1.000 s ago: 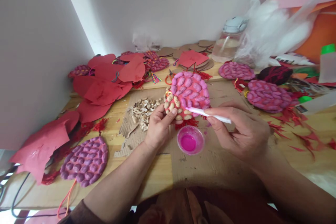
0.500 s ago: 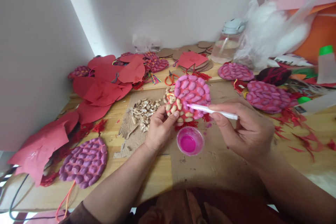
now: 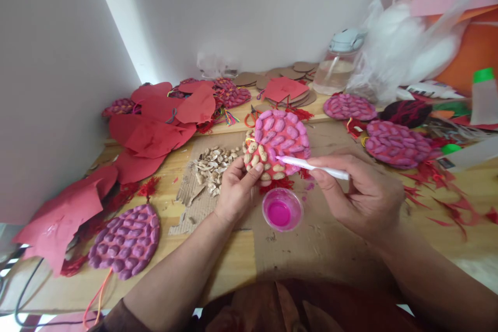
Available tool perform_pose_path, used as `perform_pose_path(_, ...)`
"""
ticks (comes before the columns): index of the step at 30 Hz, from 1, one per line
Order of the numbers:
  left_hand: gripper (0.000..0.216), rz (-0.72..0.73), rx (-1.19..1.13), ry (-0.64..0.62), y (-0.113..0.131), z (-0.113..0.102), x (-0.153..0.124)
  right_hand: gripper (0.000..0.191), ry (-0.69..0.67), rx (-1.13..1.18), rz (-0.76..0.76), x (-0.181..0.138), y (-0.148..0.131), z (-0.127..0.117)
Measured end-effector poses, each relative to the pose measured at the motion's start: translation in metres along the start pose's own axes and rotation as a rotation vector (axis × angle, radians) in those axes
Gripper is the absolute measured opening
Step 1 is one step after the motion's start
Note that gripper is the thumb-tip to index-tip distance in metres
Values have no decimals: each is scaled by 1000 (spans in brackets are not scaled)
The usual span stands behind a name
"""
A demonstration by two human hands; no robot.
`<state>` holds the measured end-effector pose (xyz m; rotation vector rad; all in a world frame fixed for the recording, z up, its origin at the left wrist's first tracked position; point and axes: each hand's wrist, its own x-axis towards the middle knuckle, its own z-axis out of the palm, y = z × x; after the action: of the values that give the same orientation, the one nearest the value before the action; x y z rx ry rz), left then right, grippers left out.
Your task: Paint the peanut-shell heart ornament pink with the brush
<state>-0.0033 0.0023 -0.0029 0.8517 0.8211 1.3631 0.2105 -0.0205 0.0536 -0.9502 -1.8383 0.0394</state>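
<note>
My left hand [image 3: 240, 187] grips the lower left edge of a round red disc covered with peanut shells [image 3: 280, 137], thumb on top. Most of its shells are pink; those near my thumb are bare tan. In my right hand [image 3: 358, 194] is a slim white paintbrush [image 3: 315, 167], its pink tip touching the disc at the border between pink and tan shells. Just below the disc stands a small clear cup [image 3: 282, 210] with bright magenta paint in it. Loose peanut shells [image 3: 213, 167] lie in a pile left of my left hand.
Under the work lies a cardboard sheet [image 3: 303, 254]. Finished-looking pink shell discs [image 3: 126, 241] rest at left and right. Red paper pieces [image 3: 148, 127] heap at the left. Orange-handled scissors [image 3: 251, 116], a lidded water jug [image 3: 337, 67] and a plastic bag [image 3: 404, 46] are behind.
The disc has shifted slightly left in my left hand. My right hand has moved a little left with it, the brush tip still on the shells.
</note>
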Motion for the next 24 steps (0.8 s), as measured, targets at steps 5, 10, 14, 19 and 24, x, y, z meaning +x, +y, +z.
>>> perform_pose_path(5,27,2,13,1,1,0,0,30,15,16,7,0,1,0)
perform_pose_path(10,29,4,15,2,1,2,-1,31,24,-1,-14,1,1,1)
perform_pose_path(14,29,0,22,15,2,2,-1,31,11,6,-1,0,0,1)
perform_pose_path(19,32,-9,25,9,1,2,-1,32,38,0,-20,1,0,0)
perform_pose_path(24,30,-1,37,19,0,0,0,30,3,0,5,0,1,1)
